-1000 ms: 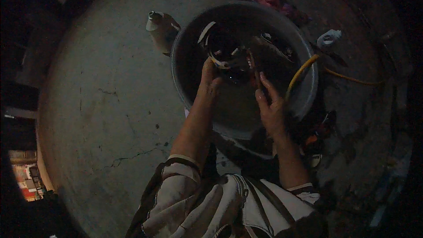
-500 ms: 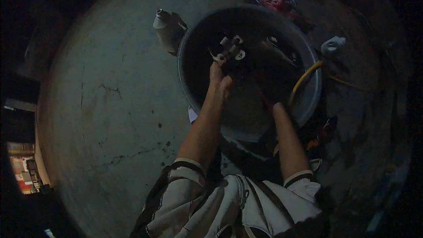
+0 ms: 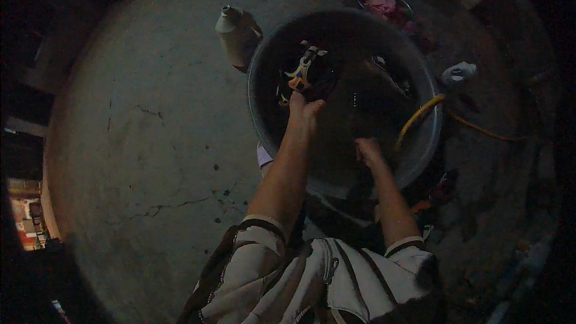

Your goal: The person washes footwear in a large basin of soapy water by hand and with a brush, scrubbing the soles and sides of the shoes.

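The left hand [image 3: 304, 111] grasps a dark, yellow-patterned object [image 3: 299, 76] inside the basin [image 3: 425, 149] — the right hand [image 3: 368, 150], too dim, I cannot tell.

Back from your left hand [image 3: 303, 110] and right hand [image 3: 368, 149], your forearms [image 3: 284, 171] are bare as far as pale-edged, dark-banded sleeves [image 3: 255, 249]. Farther behind both hands, you wear a whitish, dark-striped, loosely creased top [image 3: 348, 270].

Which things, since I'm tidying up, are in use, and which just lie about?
In use:
round grey tub
dark item with yellow-and-white parts, in the left hand
curved yellow hose, probably

Seemingly lying about:
pale narrow-necked bottle
small white object
pink bundle
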Demonstrator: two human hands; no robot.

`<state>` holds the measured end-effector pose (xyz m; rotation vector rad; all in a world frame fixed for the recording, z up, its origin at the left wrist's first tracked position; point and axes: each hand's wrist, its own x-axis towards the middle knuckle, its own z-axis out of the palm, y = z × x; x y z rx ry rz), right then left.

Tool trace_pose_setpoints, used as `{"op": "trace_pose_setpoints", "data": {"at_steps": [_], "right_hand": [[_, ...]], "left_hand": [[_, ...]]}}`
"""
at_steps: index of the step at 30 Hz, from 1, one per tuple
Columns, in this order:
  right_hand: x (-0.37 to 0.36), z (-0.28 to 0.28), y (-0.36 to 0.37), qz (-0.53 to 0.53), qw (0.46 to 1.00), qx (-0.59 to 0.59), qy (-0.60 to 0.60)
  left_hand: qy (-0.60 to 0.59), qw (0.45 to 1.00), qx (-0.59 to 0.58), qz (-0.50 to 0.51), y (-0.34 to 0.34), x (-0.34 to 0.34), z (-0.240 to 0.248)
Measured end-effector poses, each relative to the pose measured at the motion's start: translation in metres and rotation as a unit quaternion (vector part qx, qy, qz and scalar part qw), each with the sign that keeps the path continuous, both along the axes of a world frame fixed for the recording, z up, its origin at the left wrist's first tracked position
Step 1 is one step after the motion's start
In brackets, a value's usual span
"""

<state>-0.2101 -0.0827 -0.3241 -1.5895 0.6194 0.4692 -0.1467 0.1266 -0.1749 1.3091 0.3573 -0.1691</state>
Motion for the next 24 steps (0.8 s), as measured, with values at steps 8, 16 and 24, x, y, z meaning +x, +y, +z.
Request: {"op": "trace_pose_setpoints", "data": {"at_steps": [8, 16, 24], "right_hand": [[-0.039, 0.203, 0.073, -0.005, 0.933, -0.141, -0.330], [-0.055, 0.185, 0.121, 0.081, 0.882, -0.309, -0.347], [-0.044, 0.168, 0.107, 0.075, 0.879, -0.314, -0.352]], "left_hand": [[-0.134, 0.987, -0.086, -0.031, -0.007, 0.008, -0.039], [-0.059, 0.969, -0.234, -0.055, -0.007, 0.020, -0.042], [-0.152, 0.972, -0.153, -0.094, -0.012, 0.019, -0.067]]}}
